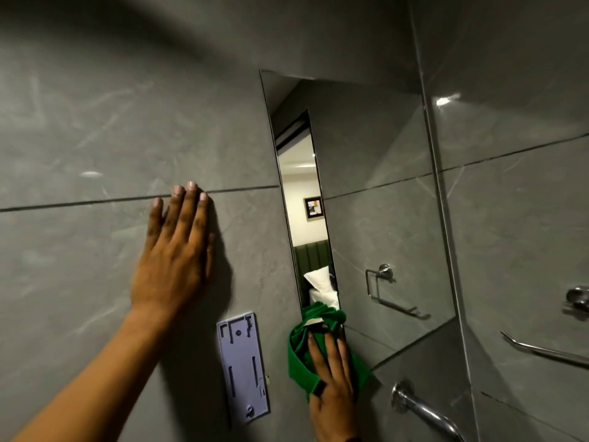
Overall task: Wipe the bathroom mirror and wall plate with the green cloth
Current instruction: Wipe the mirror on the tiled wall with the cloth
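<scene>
A tall frameless mirror (366, 173) is fixed to the grey tiled wall, seen at a steep angle. My right hand (333, 387) presses a bunched green cloth (301, 349) against the mirror's lower left corner. A pale lilac wall plate (243, 366) with slots and two screws sits on the wall just left of the cloth, apart from it. My left hand (175, 250) lies flat on the tile above and left of the plate, fingers spread, holding nothing.
A chrome pipe (424, 413) sticks out of the wall below the mirror at the lower right. On the right-hand wall are a chrome bar (541, 349) and a chrome fitting (577, 298). The mirror reflects a towel ring and a room with a bed.
</scene>
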{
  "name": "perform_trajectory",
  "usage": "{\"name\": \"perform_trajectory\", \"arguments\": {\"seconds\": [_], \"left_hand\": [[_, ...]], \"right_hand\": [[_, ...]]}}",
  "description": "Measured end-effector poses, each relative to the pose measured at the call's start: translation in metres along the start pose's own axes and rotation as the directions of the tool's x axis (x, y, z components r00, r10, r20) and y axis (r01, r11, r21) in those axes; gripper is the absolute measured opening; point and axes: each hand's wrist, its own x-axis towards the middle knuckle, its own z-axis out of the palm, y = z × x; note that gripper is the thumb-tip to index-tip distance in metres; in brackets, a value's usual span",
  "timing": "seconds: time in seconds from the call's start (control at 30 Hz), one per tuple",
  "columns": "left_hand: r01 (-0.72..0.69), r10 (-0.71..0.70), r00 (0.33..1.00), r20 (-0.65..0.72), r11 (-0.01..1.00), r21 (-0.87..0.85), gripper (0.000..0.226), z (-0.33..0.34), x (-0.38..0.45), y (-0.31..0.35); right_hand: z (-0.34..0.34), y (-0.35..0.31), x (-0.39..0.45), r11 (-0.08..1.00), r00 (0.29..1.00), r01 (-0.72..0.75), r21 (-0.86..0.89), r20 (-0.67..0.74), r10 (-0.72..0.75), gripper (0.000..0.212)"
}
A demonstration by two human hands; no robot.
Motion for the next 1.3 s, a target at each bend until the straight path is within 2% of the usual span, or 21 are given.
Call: {"name": "perform_trajectory", "arguments": {"seconds": [0.07, 0.13, 0.2, 0.3, 0.4, 0.57, 0.77, 0.87, 1.1, 1.2, 1.3], "left_hand": [[0.020, -0.020, 1.000, 0.017, 1.000, -0.014, 0.066, -0.005, 0.000, 0.006], [0.071, -0.068, 0.996, 0.050, 0.996, -0.063, 0.067, -0.011, -0.002, 0.012], [0.114, -0.107, 0.991, 0.086, 0.990, -0.083, 0.068, -0.020, -0.011, 0.015], [0.139, -0.136, 0.985, 0.104, 0.990, -0.019, 0.068, -0.050, -0.025, 0.007], [0.165, -0.169, 0.979, 0.113, 0.985, 0.043, 0.068, -0.081, -0.025, -0.009], [0.205, -0.212, 0.973, 0.093, 0.976, 0.076, 0.067, -0.123, -0.013, -0.024], [0.209, -0.220, 0.968, 0.124, 0.973, 0.099, 0.066, -0.145, -0.031, -0.022], [0.227, -0.238, 0.961, 0.144, 0.970, 0.090, 0.066, -0.149, -0.041, -0.022], [0.297, -0.307, 0.926, 0.219, 0.952, 0.078, 0.066, -0.148, -0.098, -0.013], [0.329, -0.337, 0.890, 0.309, 0.941, 0.079, 0.066, -0.144, -0.158, -0.003], [0.370, -0.357, 0.822, 0.443, 0.927, 0.061, 0.066, -0.141, -0.234, 0.014]], "right_hand": [[-0.018, -0.012, 0.002, 0.994, 0.996, -0.084, 0.076, 0.013, 0.083, 0.099], [-0.036, -0.030, 0.007, 0.985, 0.995, -0.090, 0.149, -0.015, 0.094, 0.098], [-0.051, -0.052, 0.019, 0.976, 0.998, -0.054, 0.210, -0.025, 0.061, 0.093], [-0.073, -0.099, 0.052, 0.969, 0.999, 0.039, 0.245, 0.007, -0.042, 0.097], [-0.086, -0.155, 0.103, 0.954, 0.988, 0.155, 0.257, -0.067, -0.143, 0.084], [-0.099, -0.228, 0.174, 0.932, 0.937, 0.340, 0.129, -0.127, -0.324, 0.082], [-0.103, -0.257, 0.188, 0.938, 0.927, 0.341, 0.064, -0.189, -0.324, 0.082], [-0.098, -0.259, 0.178, 0.926, 0.916, 0.374, 0.042, -0.174, -0.362, 0.084], [-0.071, -0.253, 0.115, 0.941, 0.943, 0.333, 0.058, -0.033, -0.332, 0.083], [-0.054, -0.245, 0.055, 0.941, 0.940, 0.330, 0.072, 0.069, -0.335, 0.078], [-0.026, -0.231, -0.023, 0.959, 0.927, 0.263, 0.101, 0.247, -0.281, 0.078]]}}
